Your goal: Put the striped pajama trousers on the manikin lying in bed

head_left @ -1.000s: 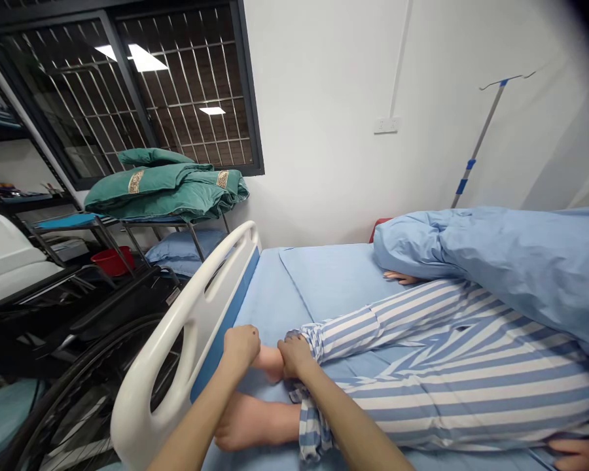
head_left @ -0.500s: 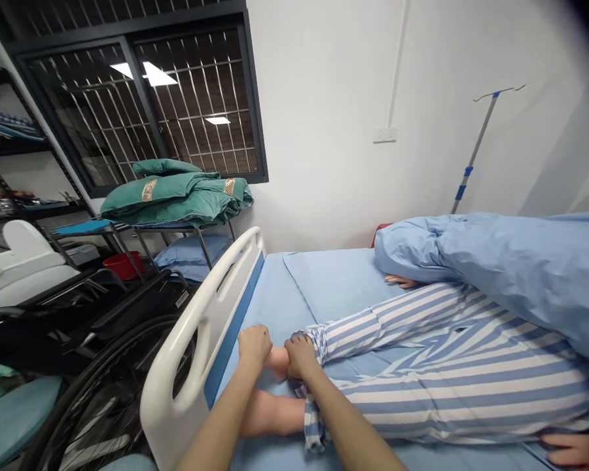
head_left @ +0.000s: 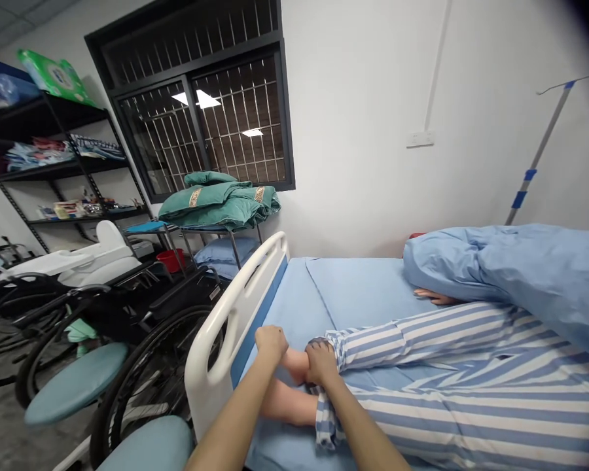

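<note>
A figure in blue-and-white striped trousers (head_left: pixel 451 399), which looks like a care manikin, lies on the bed with bare pinkish legs. My left hand (head_left: pixel 271 341) is closed round the toe end of its far foot (head_left: pixel 294 364), by the footboard. Wrapped round the ankle of that same leg, just below the gathered trouser cuff (head_left: pixel 338 345), is my right hand (head_left: pixel 322 362). The near leg (head_left: pixel 294 404) lies on the sheet under and beside my forearms, its toe end hidden by my left forearm. A light blue quilt (head_left: pixel 510 268) covers the upper body.
The white footboard (head_left: pixel 203 353) stands left of the feet. Beyond it are a wheelchair (head_left: pixel 122 392), green folded bedding (head_left: pixel 220 206) on a stand, a red bucket (head_left: pixel 171 260) and black shelves (head_left: pixel 61 170). An IV pole (head_left: pixel 540 154) rises at the far right.
My view has turned to the left, so more shelves and wheelchairs show and everything sits further right. Both hands keep their hold on the foot and ankle.
</note>
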A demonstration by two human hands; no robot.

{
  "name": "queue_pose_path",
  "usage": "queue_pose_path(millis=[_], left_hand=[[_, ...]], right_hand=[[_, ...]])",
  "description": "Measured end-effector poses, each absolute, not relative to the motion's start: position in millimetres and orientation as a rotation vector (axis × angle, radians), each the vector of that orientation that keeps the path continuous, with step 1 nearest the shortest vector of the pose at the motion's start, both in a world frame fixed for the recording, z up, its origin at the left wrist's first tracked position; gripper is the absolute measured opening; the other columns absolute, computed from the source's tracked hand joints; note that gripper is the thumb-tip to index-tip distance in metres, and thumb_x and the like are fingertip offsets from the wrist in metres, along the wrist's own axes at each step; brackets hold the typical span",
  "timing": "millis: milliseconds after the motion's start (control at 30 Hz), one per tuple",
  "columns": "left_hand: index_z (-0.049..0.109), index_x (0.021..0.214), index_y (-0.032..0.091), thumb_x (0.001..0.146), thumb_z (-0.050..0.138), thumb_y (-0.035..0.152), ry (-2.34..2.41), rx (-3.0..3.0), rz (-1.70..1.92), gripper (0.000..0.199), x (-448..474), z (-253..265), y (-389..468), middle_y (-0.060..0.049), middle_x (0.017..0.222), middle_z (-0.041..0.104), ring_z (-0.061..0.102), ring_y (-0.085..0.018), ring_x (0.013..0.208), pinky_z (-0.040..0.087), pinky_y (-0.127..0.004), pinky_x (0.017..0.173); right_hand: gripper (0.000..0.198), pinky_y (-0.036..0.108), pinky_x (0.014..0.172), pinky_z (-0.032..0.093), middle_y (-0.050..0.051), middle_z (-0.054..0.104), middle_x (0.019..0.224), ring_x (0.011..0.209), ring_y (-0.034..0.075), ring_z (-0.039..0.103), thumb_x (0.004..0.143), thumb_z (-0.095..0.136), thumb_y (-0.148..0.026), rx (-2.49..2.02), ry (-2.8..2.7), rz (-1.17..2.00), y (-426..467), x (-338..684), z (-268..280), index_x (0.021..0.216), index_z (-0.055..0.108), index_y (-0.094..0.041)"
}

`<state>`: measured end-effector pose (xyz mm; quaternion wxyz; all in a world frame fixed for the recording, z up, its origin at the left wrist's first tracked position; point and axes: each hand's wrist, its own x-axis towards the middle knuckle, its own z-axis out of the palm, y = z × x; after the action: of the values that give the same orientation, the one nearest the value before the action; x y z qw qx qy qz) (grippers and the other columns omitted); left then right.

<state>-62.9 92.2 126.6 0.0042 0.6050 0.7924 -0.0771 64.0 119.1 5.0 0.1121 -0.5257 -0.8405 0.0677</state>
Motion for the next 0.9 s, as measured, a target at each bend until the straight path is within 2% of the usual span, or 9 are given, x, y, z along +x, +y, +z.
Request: queue_pose_path(millis=[233, 433, 600, 700, 800, 900], left_hand=[[0.066, 0.084, 0.011, 0.073, 0.038, 0.01, 2.577, 1.932, -0.496, 0.031, -50, 119, 103, -0.015, 0.071, 0.064, 0.061, -0.021, 0.064, 0.041, -0.027, 0.05], [0.067, 0.081, 0.01, 0.068, 0.042, 0.008, 2.551, 1.976, -0.678, 0.028, -48, 117, 112, -0.012, 0.062, 0.063, 0.061, -0.021, 0.059, 0.041, -0.027, 0.047], [0.067, 0.064, 0.007, 0.062, 0.048, 0.008, 2.461, 1.936, -0.831, 0.019, -47, 114, 127, -0.011, 0.049, 0.059, 0.06, -0.026, 0.053, 0.041, -0.032, 0.045], [0.067, 0.064, 0.008, 0.062, 0.048, 0.009, 2.403, 1.939, -0.824, 0.019, -49, 112, 133, -0.013, 0.054, 0.062, 0.061, -0.027, 0.057, 0.043, -0.034, 0.049], [0.067, 0.078, 0.011, 0.064, 0.048, 0.013, 2.344, 1.979, -0.722, 0.024, -54, 114, 133, -0.015, 0.073, 0.066, 0.062, -0.025, 0.069, 0.045, -0.034, 0.056], [0.063, 0.094, 0.014, 0.068, 0.045, 0.02, 2.325, 1.997, -0.559, 0.032, -60, 116, 127, -0.015, 0.092, 0.064, 0.06, -0.024, 0.083, 0.045, -0.035, 0.066]], right_hand=[[0.044, 0.038, 0.089, 0.02, 0.013, 0.053, 0.1, 0.096, 0.026, 0.041, 0.053, 0.056, -0.018, -1.514, -2.39, 0.153, 109, 65, 5, 0.097, 0.053, -0.014], [0.049, 0.039, 0.091, 0.02, 0.014, 0.052, 0.099, 0.096, 0.027, 0.042, 0.05, 0.06, -0.019, -1.551, -2.371, 0.169, 108, 64, 9, 0.098, 0.053, -0.013], [0.05, 0.04, 0.091, 0.02, 0.013, 0.052, 0.1, 0.095, 0.026, 0.042, 0.05, 0.061, -0.02, -1.56, -2.376, 0.15, 112, 63, 7, 0.099, 0.053, -0.013], [0.049, 0.04, 0.091, 0.02, 0.013, 0.052, 0.1, 0.095, 0.026, 0.042, 0.051, 0.061, -0.02, -1.573, -2.374, 0.121, 112, 62, 7, 0.099, 0.052, -0.013], [0.047, 0.039, 0.089, 0.022, 0.013, 0.052, 0.098, 0.093, 0.026, 0.042, 0.052, 0.06, -0.02, -1.582, -2.376, 0.097, 112, 61, 8, 0.098, 0.052, -0.013], [0.048, 0.038, 0.089, 0.022, 0.012, 0.052, 0.097, 0.092, 0.025, 0.043, 0.051, 0.06, -0.02, -1.578, -2.387, 0.069, 112, 61, 6, 0.098, 0.051, -0.014]])
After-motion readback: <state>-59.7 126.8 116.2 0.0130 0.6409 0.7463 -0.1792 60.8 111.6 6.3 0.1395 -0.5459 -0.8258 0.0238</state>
